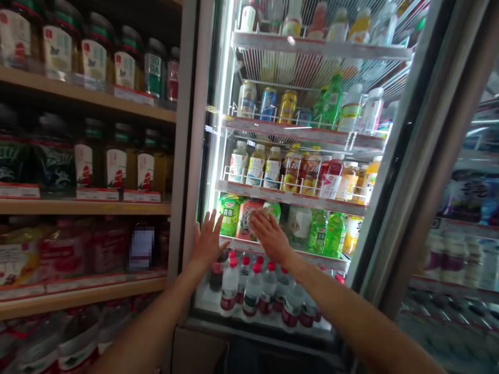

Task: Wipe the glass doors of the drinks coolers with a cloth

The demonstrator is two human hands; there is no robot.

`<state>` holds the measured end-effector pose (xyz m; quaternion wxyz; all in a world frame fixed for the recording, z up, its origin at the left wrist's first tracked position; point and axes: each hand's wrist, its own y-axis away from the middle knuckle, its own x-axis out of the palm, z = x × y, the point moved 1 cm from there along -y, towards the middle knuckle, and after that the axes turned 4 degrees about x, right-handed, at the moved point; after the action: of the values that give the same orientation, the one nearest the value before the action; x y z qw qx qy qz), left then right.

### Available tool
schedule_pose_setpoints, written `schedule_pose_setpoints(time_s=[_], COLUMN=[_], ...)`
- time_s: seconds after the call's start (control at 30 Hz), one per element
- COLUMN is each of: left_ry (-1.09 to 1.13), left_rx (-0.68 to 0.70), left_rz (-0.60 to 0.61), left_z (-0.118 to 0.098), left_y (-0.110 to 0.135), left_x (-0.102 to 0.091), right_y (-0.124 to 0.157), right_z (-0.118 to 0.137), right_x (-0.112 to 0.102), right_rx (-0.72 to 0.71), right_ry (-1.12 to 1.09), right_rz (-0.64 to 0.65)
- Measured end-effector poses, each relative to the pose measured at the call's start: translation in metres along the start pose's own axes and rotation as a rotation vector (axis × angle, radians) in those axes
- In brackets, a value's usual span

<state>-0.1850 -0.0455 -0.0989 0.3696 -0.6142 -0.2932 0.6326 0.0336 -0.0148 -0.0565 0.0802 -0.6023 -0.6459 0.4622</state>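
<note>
- I face an open cooler (pixel 196 130) in a shop, with wooden shelves (pixel 86 208) of bottles to its left.
- My left hand (pixel 208 240) is spread and empty, just beside the green bottle (pixel 230 214).
- My right hand (pixel 270 235) lies flat, fingers apart, over the pink bottle (pixel 245 218).

A shop, likely a convenience store. At twelve o'clock, a lit drinks cooler (pixel 192 130) full of bottled drinks (pixel 273 167); at nine o'clock, wooden shelves (pixel 58 208) of jars (pixel 93 58) with red price strips (pixel 97 194).
</note>
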Motion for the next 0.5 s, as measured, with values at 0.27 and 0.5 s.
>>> schedule_pose_setpoints(time_s=[0.27, 0.5], left_ry=[-0.05, -0.034], left_rx=[-0.021, -0.031], left_rz=[-0.065, -0.082], left_z=[0.032, 0.068], left_y=[0.009, 0.028], left_x=[0.013, 0.016], right_y=[-0.03, -0.049], right_z=[0.016, 0.047], right_x=[0.015, 0.027], right_rx=[0.015, -0.223], right_ry=[-0.026, -0.06], right_rz=[-0.033, 0.01])
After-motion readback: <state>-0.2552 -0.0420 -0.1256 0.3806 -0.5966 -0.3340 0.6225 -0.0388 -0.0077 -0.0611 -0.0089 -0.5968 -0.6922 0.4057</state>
